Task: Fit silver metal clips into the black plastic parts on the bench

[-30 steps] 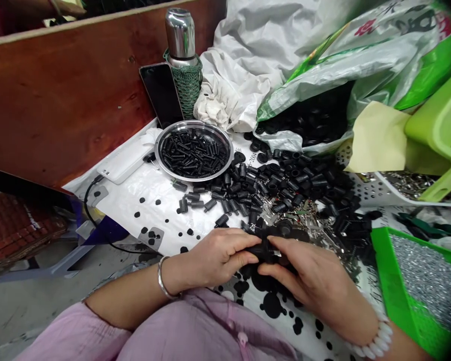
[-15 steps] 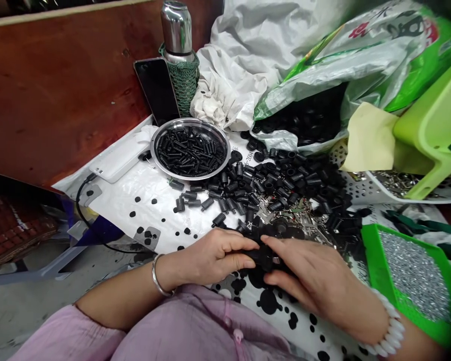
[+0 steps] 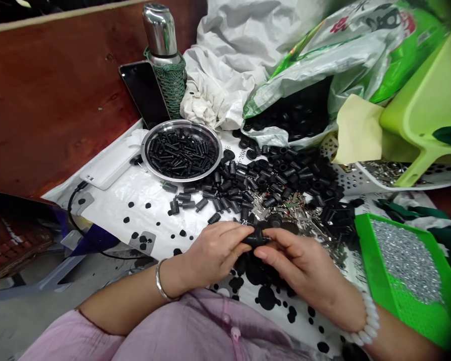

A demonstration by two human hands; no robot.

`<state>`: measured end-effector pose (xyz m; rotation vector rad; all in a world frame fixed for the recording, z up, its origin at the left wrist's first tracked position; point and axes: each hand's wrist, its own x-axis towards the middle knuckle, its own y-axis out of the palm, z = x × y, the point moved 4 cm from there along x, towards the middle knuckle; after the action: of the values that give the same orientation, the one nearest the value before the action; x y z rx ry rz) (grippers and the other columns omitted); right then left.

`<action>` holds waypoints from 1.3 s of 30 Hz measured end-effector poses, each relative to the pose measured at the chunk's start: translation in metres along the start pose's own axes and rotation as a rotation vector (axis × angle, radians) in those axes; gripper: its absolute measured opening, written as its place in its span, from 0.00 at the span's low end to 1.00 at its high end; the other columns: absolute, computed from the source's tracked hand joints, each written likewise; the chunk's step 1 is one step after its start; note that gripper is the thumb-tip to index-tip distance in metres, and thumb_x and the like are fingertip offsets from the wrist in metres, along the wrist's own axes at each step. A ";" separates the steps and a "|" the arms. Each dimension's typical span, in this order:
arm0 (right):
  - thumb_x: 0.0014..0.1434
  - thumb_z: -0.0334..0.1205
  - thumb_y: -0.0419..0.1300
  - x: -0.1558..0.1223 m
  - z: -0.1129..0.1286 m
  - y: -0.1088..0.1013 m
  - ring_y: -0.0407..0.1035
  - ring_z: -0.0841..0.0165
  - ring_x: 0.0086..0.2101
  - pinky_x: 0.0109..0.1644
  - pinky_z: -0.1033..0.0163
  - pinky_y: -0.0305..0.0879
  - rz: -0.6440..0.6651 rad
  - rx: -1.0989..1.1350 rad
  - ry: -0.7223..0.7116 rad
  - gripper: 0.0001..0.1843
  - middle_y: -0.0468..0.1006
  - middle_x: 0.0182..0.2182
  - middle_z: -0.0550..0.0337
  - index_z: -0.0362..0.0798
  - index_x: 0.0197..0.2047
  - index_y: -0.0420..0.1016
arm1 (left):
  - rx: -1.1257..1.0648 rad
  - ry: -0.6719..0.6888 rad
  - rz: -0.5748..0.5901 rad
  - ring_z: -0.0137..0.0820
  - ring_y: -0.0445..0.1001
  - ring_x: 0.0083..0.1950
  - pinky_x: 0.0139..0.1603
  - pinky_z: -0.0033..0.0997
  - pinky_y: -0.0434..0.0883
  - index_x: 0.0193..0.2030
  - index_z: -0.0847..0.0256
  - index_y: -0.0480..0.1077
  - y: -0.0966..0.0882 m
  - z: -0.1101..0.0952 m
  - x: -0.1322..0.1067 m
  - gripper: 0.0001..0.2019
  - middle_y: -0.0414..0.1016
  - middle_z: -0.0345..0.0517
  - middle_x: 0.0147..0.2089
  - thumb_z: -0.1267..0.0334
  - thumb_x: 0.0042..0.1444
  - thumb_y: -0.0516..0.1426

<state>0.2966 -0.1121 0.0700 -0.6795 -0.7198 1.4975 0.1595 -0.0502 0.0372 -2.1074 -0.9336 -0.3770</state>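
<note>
Between the fingertips of my two hands is a black cylindrical plastic part (image 3: 254, 238), with a slim tip at its right end. My left hand (image 3: 215, 250) grips its left side, thumb and fingers closed around it. At the other end, the thumb and index finger of my right hand (image 3: 300, 258) close on the part; the exact contact is hard to see. Just beyond lies a heap of black plastic cylinders (image 3: 285, 173), mixed with small metal strips (image 3: 285, 208). Flat black discs lie under and in front of my hands.
A steel bowl (image 3: 144, 155) holds black ribbed pieces. Behind it stand a phone (image 3: 145, 93) and a flask (image 3: 160, 30). At right are a green tray (image 3: 376, 281) of small silvery pieces, a white perforated basket (image 3: 353, 178) and a yellow-green scoop (image 3: 417, 95). A plastic bag (image 3: 315, 65) lies open behind.
My right hand has drawn in to the left, its thumb and index finger coming together at the part's right end. My left hand still holds the part. The whole view has shifted slightly.
</note>
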 end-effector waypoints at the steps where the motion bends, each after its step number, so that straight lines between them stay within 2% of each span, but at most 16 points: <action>1: 0.61 0.50 0.52 0.000 0.002 -0.004 0.70 0.72 0.20 0.20 0.69 0.66 -0.022 -0.082 -0.059 0.17 0.76 0.22 0.62 0.45 0.43 0.68 | -0.061 -0.038 0.030 0.33 0.73 0.41 0.43 0.33 0.72 0.48 0.69 0.67 -0.001 0.002 0.002 0.12 0.75 0.54 0.41 0.68 0.59 0.51; 3: 0.60 0.50 0.52 -0.003 0.008 -0.009 0.74 0.65 0.33 0.31 0.64 0.72 -0.078 -0.260 -0.239 0.23 0.78 0.35 0.51 0.42 0.51 0.64 | -0.218 -0.136 0.140 0.30 0.73 0.36 0.37 0.27 0.72 0.46 0.67 0.69 -0.001 0.004 0.005 0.11 0.75 0.49 0.38 0.66 0.60 0.52; 4: 0.61 0.48 0.52 -0.006 0.011 -0.010 0.74 0.63 0.39 0.37 0.61 0.73 -0.107 -0.334 -0.335 0.24 0.77 0.40 0.47 0.41 0.54 0.61 | -0.296 -0.180 0.201 0.28 0.73 0.34 0.35 0.25 0.71 0.45 0.66 0.70 -0.001 0.004 0.006 0.10 0.75 0.47 0.36 0.66 0.60 0.52; 5: 0.61 0.45 0.52 -0.009 0.012 -0.009 0.72 0.62 0.43 0.41 0.60 0.72 -0.128 -0.384 -0.411 0.23 0.76 0.44 0.45 0.40 0.56 0.60 | -0.353 -0.215 0.250 0.27 0.72 0.33 0.34 0.24 0.70 0.45 0.66 0.70 0.000 0.003 0.006 0.10 0.75 0.46 0.35 0.66 0.60 0.51; 7: 0.62 0.39 0.51 -0.012 0.012 -0.004 0.71 0.63 0.44 0.43 0.61 0.72 -0.162 -0.397 -0.465 0.20 0.75 0.44 0.46 0.41 0.56 0.60 | -0.383 -0.249 0.286 0.28 0.72 0.34 0.34 0.25 0.69 0.44 0.65 0.70 0.001 0.001 0.004 0.10 0.74 0.46 0.35 0.66 0.60 0.51; 11: 0.62 0.40 0.52 -0.011 0.006 0.003 0.72 0.66 0.38 0.38 0.63 0.72 -0.179 -0.209 -0.326 0.19 0.76 0.38 0.49 0.41 0.53 0.61 | -0.279 -0.250 0.246 0.29 0.71 0.36 0.36 0.27 0.68 0.43 0.63 0.70 0.004 0.000 -0.003 0.10 0.73 0.47 0.36 0.66 0.61 0.49; 15: 0.60 0.48 0.54 -0.005 0.000 -0.003 0.70 0.64 0.44 0.42 0.60 0.72 -0.073 -0.148 -0.255 0.25 0.72 0.46 0.47 0.42 0.55 0.59 | -0.157 -0.217 0.183 0.30 0.71 0.39 0.39 0.29 0.69 0.48 0.61 0.67 0.006 0.008 -0.001 0.11 0.73 0.47 0.40 0.67 0.61 0.50; 18: 0.59 0.49 0.55 0.001 -0.016 -0.023 0.70 0.64 0.43 0.43 0.59 0.71 -0.125 -0.213 -0.185 0.26 0.71 0.49 0.46 0.43 0.56 0.60 | 0.026 -0.162 0.124 0.34 0.69 0.45 0.46 0.36 0.68 0.52 0.61 0.64 0.005 0.012 0.007 0.13 0.72 0.50 0.44 0.67 0.60 0.52; 22: 0.61 0.43 0.54 0.001 -0.053 -0.055 0.70 0.70 0.33 0.39 0.62 0.69 -0.301 -0.245 -0.016 0.17 0.74 0.41 0.52 0.45 0.51 0.66 | 0.161 -0.112 0.136 0.36 0.66 0.49 0.49 0.40 0.64 0.54 0.61 0.62 0.003 0.014 0.013 0.16 0.69 0.51 0.48 0.68 0.58 0.53; 27: 0.60 0.43 0.54 -0.013 -0.087 -0.078 0.70 0.70 0.30 0.33 0.64 0.66 -0.327 -0.381 0.164 0.15 0.76 0.37 0.55 0.46 0.48 0.69 | 0.219 -0.111 0.136 0.36 0.65 0.50 0.50 0.39 0.64 0.53 0.60 0.63 -0.004 0.019 0.025 0.15 0.68 0.50 0.48 0.66 0.59 0.53; 33: 0.61 0.43 0.52 -0.028 -0.111 -0.094 0.72 0.67 0.32 0.32 0.63 0.66 -0.243 -0.570 0.304 0.15 0.77 0.39 0.54 0.45 0.47 0.70 | 0.307 -0.090 0.207 0.36 0.67 0.48 0.50 0.40 0.65 0.49 0.60 0.67 -0.003 0.028 0.060 0.12 0.70 0.49 0.47 0.62 0.59 0.52; 39: 0.57 0.36 0.55 -0.024 -0.130 -0.084 0.71 0.67 0.30 0.29 0.64 0.62 -0.055 -0.628 0.303 0.08 0.77 0.32 0.59 0.48 0.38 0.75 | 0.320 -0.104 0.236 0.37 0.69 0.47 0.49 0.41 0.66 0.48 0.60 0.68 0.007 0.036 0.070 0.12 0.71 0.49 0.46 0.59 0.59 0.52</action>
<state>0.4520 -0.1286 0.0537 -1.3165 -0.9676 1.0744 0.2113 0.0086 0.0474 -1.9248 -0.7370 0.0041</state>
